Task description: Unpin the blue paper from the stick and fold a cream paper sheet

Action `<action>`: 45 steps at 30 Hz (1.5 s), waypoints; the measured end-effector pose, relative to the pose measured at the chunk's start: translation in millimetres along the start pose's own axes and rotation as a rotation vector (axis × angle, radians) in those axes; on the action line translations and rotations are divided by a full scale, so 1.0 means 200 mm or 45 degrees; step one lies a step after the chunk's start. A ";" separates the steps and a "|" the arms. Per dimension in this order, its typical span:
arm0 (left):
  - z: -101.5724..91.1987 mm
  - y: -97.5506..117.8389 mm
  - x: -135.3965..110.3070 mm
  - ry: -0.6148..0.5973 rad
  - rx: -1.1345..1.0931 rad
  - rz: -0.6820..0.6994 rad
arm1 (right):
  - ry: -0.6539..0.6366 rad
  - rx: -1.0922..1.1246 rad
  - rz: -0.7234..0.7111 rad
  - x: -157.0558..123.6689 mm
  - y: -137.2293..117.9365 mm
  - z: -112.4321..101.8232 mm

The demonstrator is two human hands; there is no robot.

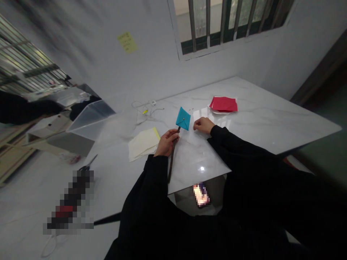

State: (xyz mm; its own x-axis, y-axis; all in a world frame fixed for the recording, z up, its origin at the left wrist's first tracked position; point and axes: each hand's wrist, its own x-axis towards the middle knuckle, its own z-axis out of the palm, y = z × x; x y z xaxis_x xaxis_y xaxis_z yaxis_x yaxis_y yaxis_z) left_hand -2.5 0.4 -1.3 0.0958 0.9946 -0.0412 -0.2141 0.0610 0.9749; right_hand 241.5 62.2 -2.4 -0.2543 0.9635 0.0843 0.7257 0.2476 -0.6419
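My left hand [166, 142] is wrapped round the brown stick of a pinwheel, just below its head. The pinwheel [183, 118] has a blue paper square with folded-in corners and a small pin at its centre. Its stick [171, 162] slants down toward the table's front edge. To the right of the blue paper, apart from it, my right hand [204, 125] rests near the tabletop with fingers curled together. Whether anything is in those fingers is hidden.
Red sheets [224, 104] lie on white paper at the back right. Cream paper [143, 143] is left of my left hand. Behind it runs a white cable [148, 112]. Scissors [88, 166] lie at left, near a clear plastic box [92, 115]. A phone [201, 194] shows below the table edge.
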 end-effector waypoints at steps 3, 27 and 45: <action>0.00 0.01 0.00 -0.007 0.000 0.000 | -0.003 0.001 -0.001 0.00 0.00 0.00; 0.01 0.02 -0.01 0.009 -0.011 -0.017 | 0.044 0.014 0.029 0.00 -0.01 0.00; 0.02 0.01 -0.01 -0.017 0.061 -0.012 | 0.047 -0.057 0.045 0.03 0.05 -0.02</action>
State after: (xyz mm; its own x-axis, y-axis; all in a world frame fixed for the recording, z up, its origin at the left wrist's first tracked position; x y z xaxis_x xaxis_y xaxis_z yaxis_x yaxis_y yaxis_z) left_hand 0.0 -2.1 1.0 0.1104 0.9927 -0.0476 -0.1665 0.0657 0.9839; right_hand 250.0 71.4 -5.9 -0.2049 0.9746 0.0907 0.7618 0.2169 -0.6104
